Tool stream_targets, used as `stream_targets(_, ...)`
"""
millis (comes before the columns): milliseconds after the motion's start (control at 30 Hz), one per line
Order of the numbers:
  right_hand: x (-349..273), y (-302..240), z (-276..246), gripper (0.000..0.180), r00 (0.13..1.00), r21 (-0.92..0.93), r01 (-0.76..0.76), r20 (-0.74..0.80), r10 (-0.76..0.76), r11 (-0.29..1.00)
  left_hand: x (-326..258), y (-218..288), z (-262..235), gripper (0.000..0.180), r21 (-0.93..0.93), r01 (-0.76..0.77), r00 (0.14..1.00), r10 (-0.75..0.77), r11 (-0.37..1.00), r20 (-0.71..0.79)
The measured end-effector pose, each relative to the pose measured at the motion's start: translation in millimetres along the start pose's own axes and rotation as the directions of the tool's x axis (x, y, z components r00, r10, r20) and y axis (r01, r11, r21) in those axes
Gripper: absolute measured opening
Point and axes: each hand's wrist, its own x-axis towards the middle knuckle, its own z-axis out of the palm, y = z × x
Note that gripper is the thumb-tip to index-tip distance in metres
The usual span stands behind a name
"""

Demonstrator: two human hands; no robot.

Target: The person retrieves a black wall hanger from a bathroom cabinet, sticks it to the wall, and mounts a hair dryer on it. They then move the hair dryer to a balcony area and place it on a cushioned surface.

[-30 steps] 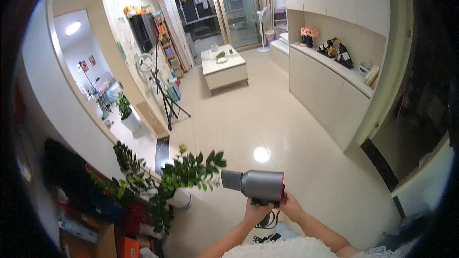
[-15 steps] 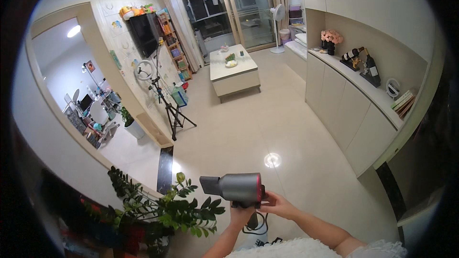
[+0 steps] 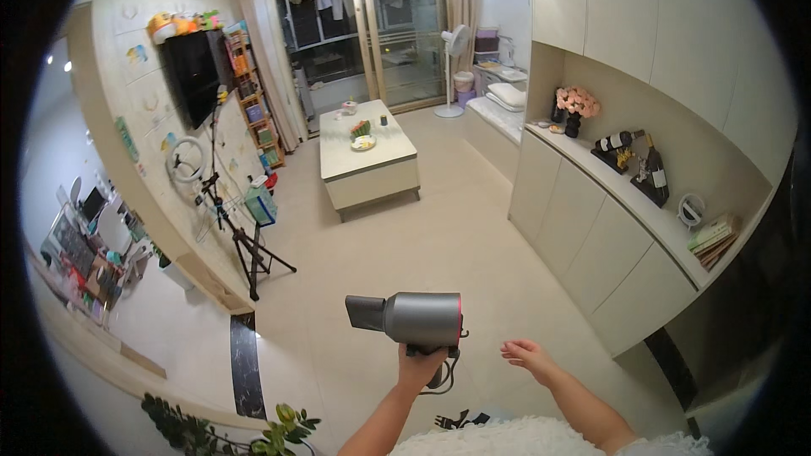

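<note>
While a grey hair dryer (image 3: 411, 318) is held up near the lower middle of the view, its nozzle is pointed to the left and its handle is clasped from below by the left hand (image 3: 420, 366), with a dark cord (image 3: 445, 380) looped just beneath the fist. Just to the right of the dryer, apart from it, the right hand (image 3: 528, 354) is kept free, its fingers spread loosely and nothing grasped. A pale tiled floor (image 3: 439, 236) is seen below and beyond both hands. Farther off, near the middle of the room, a low white coffee table (image 3: 369, 176) is placed, and small dishes are carried on its tabletop. To the left, a black tripod stand (image 3: 245, 245) with a ring light (image 3: 187, 159) is set against the wall, below a dark wall-mounted screen (image 3: 193, 74). Along the right side, a run of cream cabinets (image 3: 591, 245) is fitted, and pink flowers in a vase (image 3: 575, 107) and dark bottles (image 3: 638, 156) are kept on their top. At the far end, glass sliding doors (image 3: 372, 34) and a standing fan (image 3: 454, 59) are seen. Green plant leaves (image 3: 245, 435) are visible at the near left edge.
</note>
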Motion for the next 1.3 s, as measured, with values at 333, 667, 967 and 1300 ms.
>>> stream_targets(333,192,-14,-104,0.024,0.962,0.108,-0.159,-0.207,0.179,0.981,238,-57,0,0.032,0.143,-0.080,0.997,0.077,0.986,0.027)
stream_targets(667,503,-206,-49,0.028,0.999,-0.145,0.033,-0.031,-0.037,0.989,473,-71,-43,0.025,0.395,0.115,0.941,0.028,0.911,-0.339)
stream_targets(967,709,-325,41,0.035,0.910,-0.113,0.004,0.411,0.043,0.994,653,-130,-94,0.033,0.304,0.020,0.865,0.136,0.952,-0.483)
stream_targets(1300,868,-400,-58,0.026,0.981,0.088,-0.031,-0.188,0.047,0.996,966,-149,-76,0.023,0.234,0.029,0.978,0.021,0.972,-0.209)
